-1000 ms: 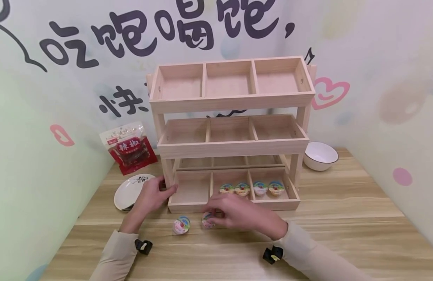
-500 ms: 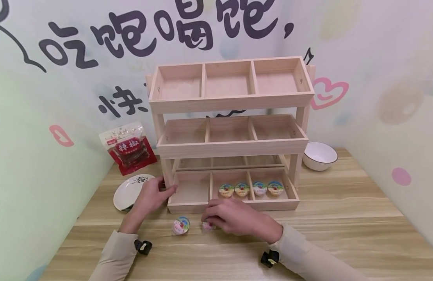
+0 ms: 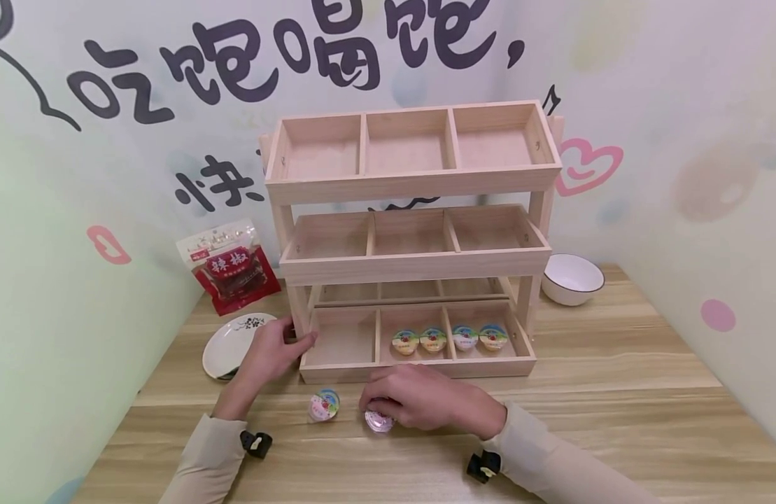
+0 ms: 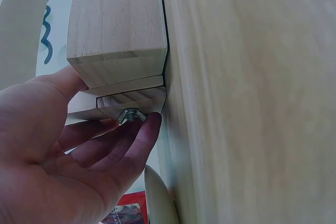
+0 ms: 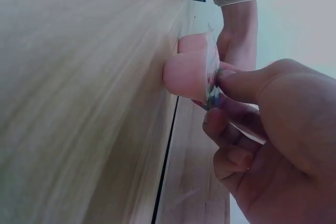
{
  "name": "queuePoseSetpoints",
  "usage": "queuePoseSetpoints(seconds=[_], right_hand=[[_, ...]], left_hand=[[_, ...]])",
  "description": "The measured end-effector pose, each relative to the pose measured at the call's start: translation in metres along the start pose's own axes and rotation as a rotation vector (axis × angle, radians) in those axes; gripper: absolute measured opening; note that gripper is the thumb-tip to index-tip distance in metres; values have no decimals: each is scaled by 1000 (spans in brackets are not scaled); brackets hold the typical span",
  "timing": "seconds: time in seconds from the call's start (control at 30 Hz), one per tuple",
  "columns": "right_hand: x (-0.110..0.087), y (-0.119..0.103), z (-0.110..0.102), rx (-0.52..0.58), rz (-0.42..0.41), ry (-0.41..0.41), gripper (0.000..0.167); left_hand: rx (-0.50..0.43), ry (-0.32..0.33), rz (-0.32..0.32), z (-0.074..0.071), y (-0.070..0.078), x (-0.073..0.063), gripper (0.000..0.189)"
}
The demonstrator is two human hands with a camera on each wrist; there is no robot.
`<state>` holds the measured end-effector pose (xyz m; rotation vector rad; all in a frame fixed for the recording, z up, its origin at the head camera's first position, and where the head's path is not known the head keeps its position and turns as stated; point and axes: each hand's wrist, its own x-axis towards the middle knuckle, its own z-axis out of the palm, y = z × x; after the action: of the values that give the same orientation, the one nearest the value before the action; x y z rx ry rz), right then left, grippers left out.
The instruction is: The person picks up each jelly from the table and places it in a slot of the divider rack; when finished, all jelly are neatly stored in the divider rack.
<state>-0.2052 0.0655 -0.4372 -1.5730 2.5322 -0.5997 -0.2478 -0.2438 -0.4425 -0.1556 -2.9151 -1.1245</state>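
My left hand [image 3: 276, 350] grips the left end of the wooden rack [image 3: 419, 185] at its bottom tier. In the left wrist view the fingers curl round the wood beside a metal wing nut [image 4: 131, 115]. My right hand [image 3: 419, 397] pinches a pink jelly cup [image 3: 378, 422] by its lid edge, just in front of the rack; in the right wrist view the cup's base is at the tabletop, though I cannot tell whether it touches. Left of it stands another pink-lidded jelly cup [image 3: 325, 405].
Two jelly cups [image 3: 419, 341] sit in the bottom tier's middle compartment and two jelly cups [image 3: 478, 338] in its right one. A plate [image 3: 227, 348] and a red chilli bag [image 3: 231, 269] are at left. A white bowl [image 3: 573, 280] stands at right.
My right hand has closed over the pink jelly cup, which has shifted slightly toward the table's front, showing more of its lid. My left hand has stayed on the rack.
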Motion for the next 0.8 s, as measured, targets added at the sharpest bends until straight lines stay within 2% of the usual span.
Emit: queuePoseSetpoints(seconds=[0.23, 0.53, 0.8], right_hand=[[-6, -3, -3, -5, 56, 6, 23], [-17, -3, 1, -8, 46, 50, 32], [-17, -4, 6, 78, 28, 65, 34]], left_hand=[[-4, -2, -6, -1, 2, 0, 50], [8, -14, -12, -3, 2, 1, 52], [6, -4, -12, -2, 1, -1, 50]])
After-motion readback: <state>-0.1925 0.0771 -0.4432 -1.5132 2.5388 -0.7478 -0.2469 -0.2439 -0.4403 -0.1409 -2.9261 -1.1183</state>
